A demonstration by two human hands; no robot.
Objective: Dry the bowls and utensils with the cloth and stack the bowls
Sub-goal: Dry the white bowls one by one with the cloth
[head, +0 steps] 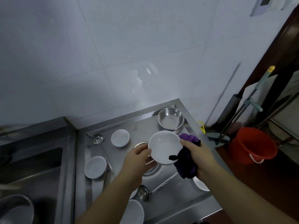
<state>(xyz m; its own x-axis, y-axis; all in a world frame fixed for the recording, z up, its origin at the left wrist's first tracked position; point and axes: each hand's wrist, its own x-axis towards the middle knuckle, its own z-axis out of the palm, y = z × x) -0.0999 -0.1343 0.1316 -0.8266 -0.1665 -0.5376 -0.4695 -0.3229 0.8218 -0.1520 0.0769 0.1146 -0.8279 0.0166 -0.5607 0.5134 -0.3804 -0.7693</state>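
My left hand holds a white bowl by its left rim, tilted up over the steel drainboard. My right hand grips a purple cloth against the bowl's right edge. On the drainboard lie more white bowls: one at the back, one to the left, one at the front and one partly hidden under my right arm. A steel bowl stands in the far corner. Two ladles rest there, one at the back left and one in front.
A sink basin lies to the left with a steel bowl in its near corner. A red bucket and a mop stand on the floor at the right. The tiled wall rises behind the counter.
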